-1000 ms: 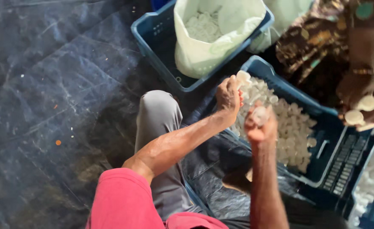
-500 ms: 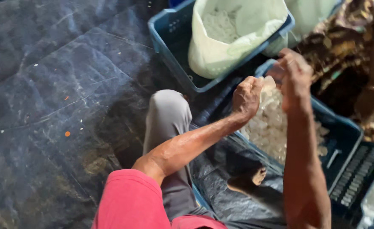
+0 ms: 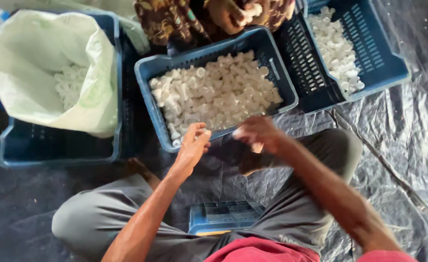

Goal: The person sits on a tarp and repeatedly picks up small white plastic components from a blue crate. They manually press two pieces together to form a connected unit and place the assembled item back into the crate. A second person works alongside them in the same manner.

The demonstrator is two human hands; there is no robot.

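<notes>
Just in front of the middle blue crate [image 3: 151, 73] heaped with small white plastic pieces [image 3: 218, 94], a white piece is pinched by the left hand [image 3: 193, 148], while the blurred right hand [image 3: 258, 136] is curled beside it, its grip unreadable.

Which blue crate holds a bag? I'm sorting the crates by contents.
The far-left blue crate: a pale green plastic bag stands in it, while the middle crate and right crate hold loose white pieces.
</notes>
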